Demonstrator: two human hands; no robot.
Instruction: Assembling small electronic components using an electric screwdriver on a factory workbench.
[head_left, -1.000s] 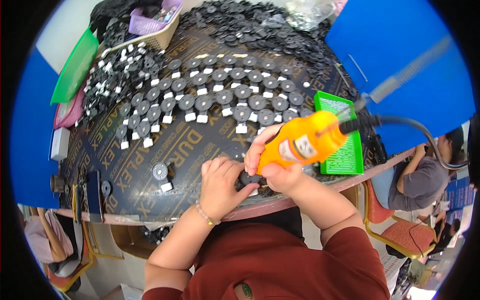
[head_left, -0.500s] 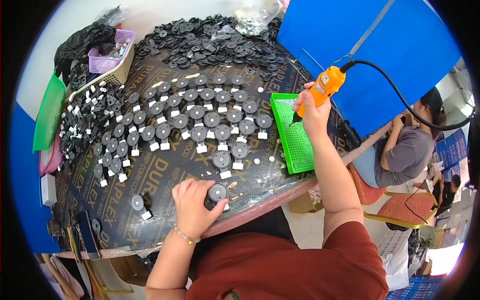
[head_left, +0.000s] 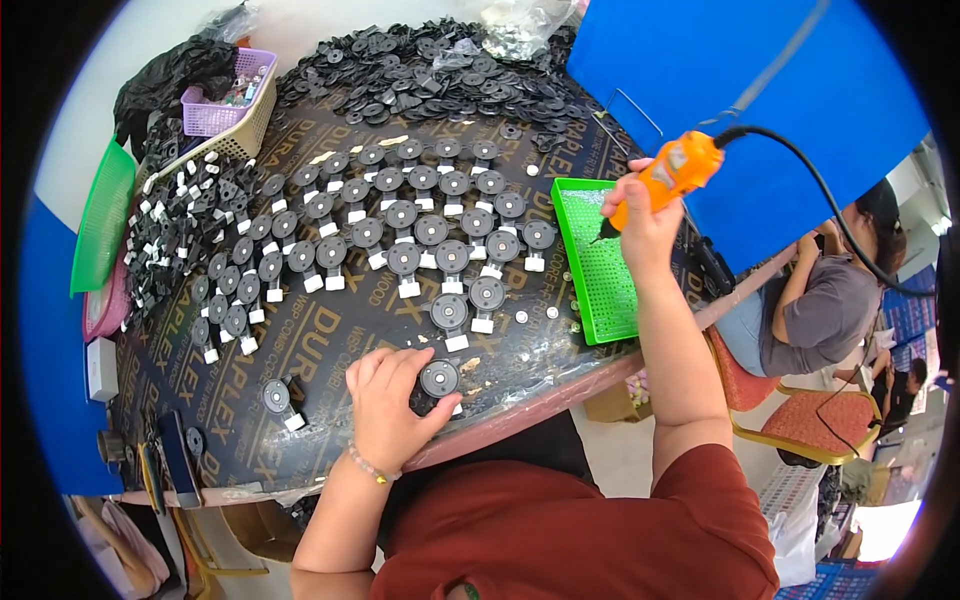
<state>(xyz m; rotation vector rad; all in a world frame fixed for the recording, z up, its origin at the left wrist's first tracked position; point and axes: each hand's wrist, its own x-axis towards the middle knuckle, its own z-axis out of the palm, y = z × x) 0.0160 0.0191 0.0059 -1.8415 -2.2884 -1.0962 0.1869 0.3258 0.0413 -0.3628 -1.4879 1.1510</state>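
My right hand [head_left: 650, 225] was closed around an orange electric screwdriver [head_left: 670, 172], fingers wrapped narrow about its body, its dark tip slanting down to my left in front of the green perforated tray [head_left: 612, 285]. A black cable ran from the top of the tool off to the right, and a coiled spring [head_left: 770, 70] rose from the same end across the blue panel [head_left: 715, 50]. My left hand [head_left: 392, 405] rested near the front edge of the dark, yellow-lettered table [head_left: 235, 395], thumb and forefinger spread in a curve at the rim of a round black part [head_left: 439, 379]; I cannot tell how firmly they pressed on it. That part lay flat, its disc facing up, with a bit of white block showing beside my thumb tip. A similar disc-and-block piece [head_left: 276, 395] sat alone to the left of that hand. Beyond my fingers spread curved rows of matching pieces [head_left: 402, 259], most with their white blocks toward me. A few small round bits [head_left: 521, 317] lay between the rows and the tray. Farther back was a heap of black discs [head_left: 430, 85], and at the left a pile of black-and-white pieces [head_left: 185, 230] beside a cream basket [head_left: 252, 128] with a purple basket [head_left: 210, 120] in it.
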